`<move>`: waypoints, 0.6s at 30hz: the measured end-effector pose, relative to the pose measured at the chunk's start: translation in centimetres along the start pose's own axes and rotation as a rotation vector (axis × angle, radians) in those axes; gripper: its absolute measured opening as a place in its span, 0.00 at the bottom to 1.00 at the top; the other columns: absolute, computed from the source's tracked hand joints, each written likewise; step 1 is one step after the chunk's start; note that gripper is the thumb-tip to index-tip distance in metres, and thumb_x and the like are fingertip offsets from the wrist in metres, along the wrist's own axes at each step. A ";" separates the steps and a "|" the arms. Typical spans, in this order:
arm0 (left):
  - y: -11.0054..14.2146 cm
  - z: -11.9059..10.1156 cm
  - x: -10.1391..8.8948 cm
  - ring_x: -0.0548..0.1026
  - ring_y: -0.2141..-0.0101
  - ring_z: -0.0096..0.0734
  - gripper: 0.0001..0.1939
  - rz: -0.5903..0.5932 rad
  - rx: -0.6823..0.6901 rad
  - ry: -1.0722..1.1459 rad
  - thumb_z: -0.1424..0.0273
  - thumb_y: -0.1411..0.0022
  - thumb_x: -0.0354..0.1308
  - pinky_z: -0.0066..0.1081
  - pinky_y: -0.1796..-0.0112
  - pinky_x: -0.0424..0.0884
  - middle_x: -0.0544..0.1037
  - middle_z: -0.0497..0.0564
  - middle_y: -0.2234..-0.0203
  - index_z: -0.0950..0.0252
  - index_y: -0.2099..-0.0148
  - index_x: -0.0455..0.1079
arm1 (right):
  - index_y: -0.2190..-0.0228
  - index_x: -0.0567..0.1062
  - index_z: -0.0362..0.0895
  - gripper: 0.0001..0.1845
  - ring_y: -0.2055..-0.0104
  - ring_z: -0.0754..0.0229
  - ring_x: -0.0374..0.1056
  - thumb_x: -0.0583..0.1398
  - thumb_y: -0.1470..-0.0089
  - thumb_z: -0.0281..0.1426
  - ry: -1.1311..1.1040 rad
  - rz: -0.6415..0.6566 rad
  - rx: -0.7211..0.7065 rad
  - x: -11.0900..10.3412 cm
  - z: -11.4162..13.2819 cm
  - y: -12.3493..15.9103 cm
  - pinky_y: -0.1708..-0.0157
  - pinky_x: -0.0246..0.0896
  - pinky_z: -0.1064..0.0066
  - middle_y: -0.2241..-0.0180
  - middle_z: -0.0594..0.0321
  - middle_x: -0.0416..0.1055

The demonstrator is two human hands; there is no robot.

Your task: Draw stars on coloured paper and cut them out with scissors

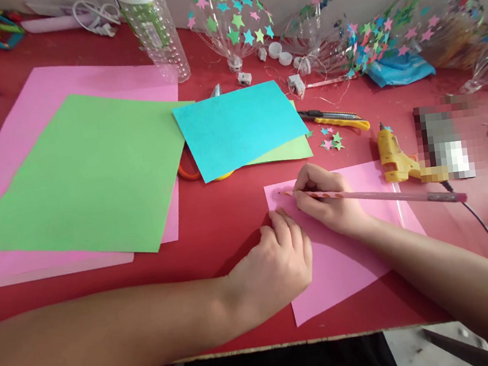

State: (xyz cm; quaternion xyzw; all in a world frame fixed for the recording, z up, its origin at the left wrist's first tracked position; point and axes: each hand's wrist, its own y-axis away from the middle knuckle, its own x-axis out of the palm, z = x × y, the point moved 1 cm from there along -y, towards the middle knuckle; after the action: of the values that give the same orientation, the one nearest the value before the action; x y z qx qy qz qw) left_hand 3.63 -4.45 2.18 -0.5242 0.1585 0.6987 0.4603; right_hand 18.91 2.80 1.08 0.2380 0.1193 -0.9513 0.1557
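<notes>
A long pink pencil (pixel 381 195) is pinched between the thumb and fingers of my right hand (pixel 325 197). Its tip touches the upper left part of a pink sheet of paper (pixel 338 278), where a faint mark shows. My left hand (pixel 274 256) rests on the left edge of that sheet, holding nothing, with its bent fingers laid on the paper just below the pencil tip. Behind the hands, a blue sheet (pixel 241 124) lies over a light green one (pixel 286 150). Small cut paper stars (pixel 331 141) are scattered beyond my right hand.
A large green sheet (pixel 89 177) covers pink paper (pixel 51 81) on the left. Around the right are a yellow glue gun (pixel 393 154) with a cord and a utility knife (pixel 342 118). A plastic bottle (pixel 156 34) and star-covered clear domes (pixel 232 20) stand along the wall.
</notes>
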 end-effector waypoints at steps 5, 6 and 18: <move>0.0 0.0 0.0 0.82 0.61 0.50 0.15 -0.001 0.006 0.002 0.82 0.42 0.50 0.32 0.70 0.77 0.81 0.72 0.63 0.82 0.57 0.75 | 0.76 0.60 0.46 0.11 0.80 0.69 0.49 0.57 0.50 0.23 -0.001 0.006 -0.002 -0.1 0.0 0.0 0.80 0.43 0.73 0.82 0.73 0.56; 0.0 0.0 0.0 0.82 0.61 0.50 0.15 -0.004 0.003 0.001 0.82 0.42 0.50 0.32 0.70 0.78 0.81 0.72 0.63 0.82 0.57 0.75 | 0.76 0.60 0.46 0.11 0.80 0.69 0.49 0.57 0.50 0.23 0.003 0.012 -0.005 -0.1 0.0 0.0 0.80 0.44 0.73 0.82 0.73 0.56; 0.1 0.0 0.0 0.83 0.62 0.50 0.15 -0.017 -0.009 0.008 0.81 0.42 0.50 0.32 0.69 0.78 0.82 0.71 0.63 0.81 0.57 0.76 | 0.75 0.61 0.46 0.09 0.80 0.70 0.50 0.56 0.50 0.22 0.024 0.111 -0.106 -0.1 0.2 0.1 0.80 0.47 0.75 0.81 0.73 0.57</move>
State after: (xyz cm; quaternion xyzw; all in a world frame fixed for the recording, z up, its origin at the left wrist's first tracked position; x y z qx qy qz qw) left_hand 3.56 -4.51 2.16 -0.5305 0.1526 0.6934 0.4631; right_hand 18.92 2.70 1.27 0.2470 0.1578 -0.9307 0.2191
